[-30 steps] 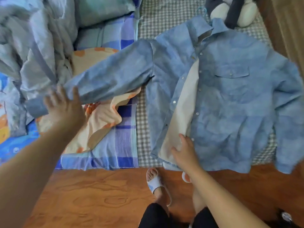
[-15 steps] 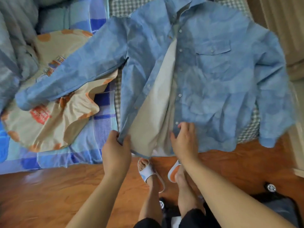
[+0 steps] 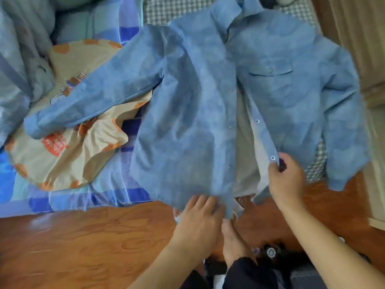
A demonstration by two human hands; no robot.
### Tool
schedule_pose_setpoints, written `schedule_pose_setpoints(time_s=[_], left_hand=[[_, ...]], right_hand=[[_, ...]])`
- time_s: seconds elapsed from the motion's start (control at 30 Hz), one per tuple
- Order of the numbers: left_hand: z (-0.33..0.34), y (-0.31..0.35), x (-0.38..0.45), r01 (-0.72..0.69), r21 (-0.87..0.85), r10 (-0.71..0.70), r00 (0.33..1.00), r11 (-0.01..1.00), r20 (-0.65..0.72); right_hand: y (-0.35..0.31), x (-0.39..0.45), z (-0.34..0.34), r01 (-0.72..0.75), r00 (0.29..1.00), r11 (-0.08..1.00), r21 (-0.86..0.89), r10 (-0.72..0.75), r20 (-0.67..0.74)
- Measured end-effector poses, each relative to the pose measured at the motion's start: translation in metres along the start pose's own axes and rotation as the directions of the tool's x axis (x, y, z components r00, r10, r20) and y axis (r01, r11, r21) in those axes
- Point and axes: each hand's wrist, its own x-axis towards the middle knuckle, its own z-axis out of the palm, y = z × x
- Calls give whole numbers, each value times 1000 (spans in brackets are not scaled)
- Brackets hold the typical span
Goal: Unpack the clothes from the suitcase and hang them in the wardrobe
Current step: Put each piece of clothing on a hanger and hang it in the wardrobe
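A: Item one?
B: Blue mottled button-front shirt with a cream lining (image 3: 208, 113), laid front-up on the bed, collar at the far side, hem overhanging the near edge above the floor. Front is parted; the lining shows in the gap.

A: Position against the hands?
B: Left hand (image 3: 200, 217) is at the hem of the panel that lies on the left of the view, fingers bent over the bottom corner and gripping the cloth. Right hand (image 3: 286, 180) is at the other panel's placket, thumb and fingers pinching the edge just below a metal snap (image 3: 273, 157). The shirt lies directly beyond both hands.

A: Sleeves?
B: One sleeve stretches out to the left across a beige printed cloth with orange patches (image 3: 68, 151); the other hangs down over the bed edge at the right.

A: Bedding?
B: Blue plaid sheet (image 3: 108, 184) on the left, grey-and-white checked cover (image 3: 166, 9) under the shirt, crumpled pale blue quilt (image 3: 18, 65) at far left.

A: Surroundings?
B: Reddish wood-grain floor (image 3: 83, 247). The person's bare foot (image 3: 231, 240) is on the floor below the hem, beside a small caster wheel (image 3: 270, 251).
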Motion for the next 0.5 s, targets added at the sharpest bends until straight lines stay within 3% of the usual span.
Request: schedule_pose_setpoints(time_s=[0.07, 0.1, 0.13, 0.2, 0.27, 0.33, 0.5], left_hand=[[28, 3, 25, 206, -40, -191, 954, 978, 230], [35, -3, 36, 329, -96, -294, 918, 940, 267], [41, -8, 46, 405, -182, -364, 905, 896, 221], [41, -13, 68, 444, -307, -469, 883, 842, -8], [41, -14, 93, 476, -408, -564, 817, 779, -124], [44, -9, 120, 541, -454, -648, 754, 708, -112], [66, -6, 164, 723, -237, -758, 641, 649, -119]], right_hand=[[1, -11, -32, -35, 999, 998, 50, 35, 9], [1, -14, -42, -37, 999, 997, 62, 36, 14], [2, -14, -47, -37, 999, 997, 72, 36, 16], [6, -15, -45, -30, 999, 996, 88, 28, 27], [7, -15, -30, -29, 997, 994, 101, 22, 72], [8, -17, -8, -17, 991, 994, 106, 3, 131], [12, -22, 31, -120, 976, 983, 142, 90, 199]])
